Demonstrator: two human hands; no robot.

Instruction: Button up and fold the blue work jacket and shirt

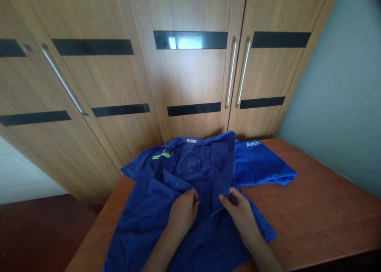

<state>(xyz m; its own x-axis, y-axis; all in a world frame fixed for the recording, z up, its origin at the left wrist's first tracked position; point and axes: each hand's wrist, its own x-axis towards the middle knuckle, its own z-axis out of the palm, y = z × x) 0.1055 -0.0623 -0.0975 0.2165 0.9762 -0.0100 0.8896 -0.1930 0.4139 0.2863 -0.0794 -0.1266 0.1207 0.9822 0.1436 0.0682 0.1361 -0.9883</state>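
Dark blue shirt point(133, 216) lay front up on the desk point(321, 212), collar toward the wardrobe point(190, 77), its front open at the neck. I had the right hand point(242, 214) with its grip clenched on the front edge, cloth between thumb and fingers. My left hand point(183, 210) was curled against the opposite front edge, near a button point(177, 184); couldn't tell if that grip was pinching cloth. White label point(191, 141) at the collar, yellow-green stripes point(161, 156) on the chest. Brighter blue folded garment point(262, 165), white lettering, sat just beside the shirt.
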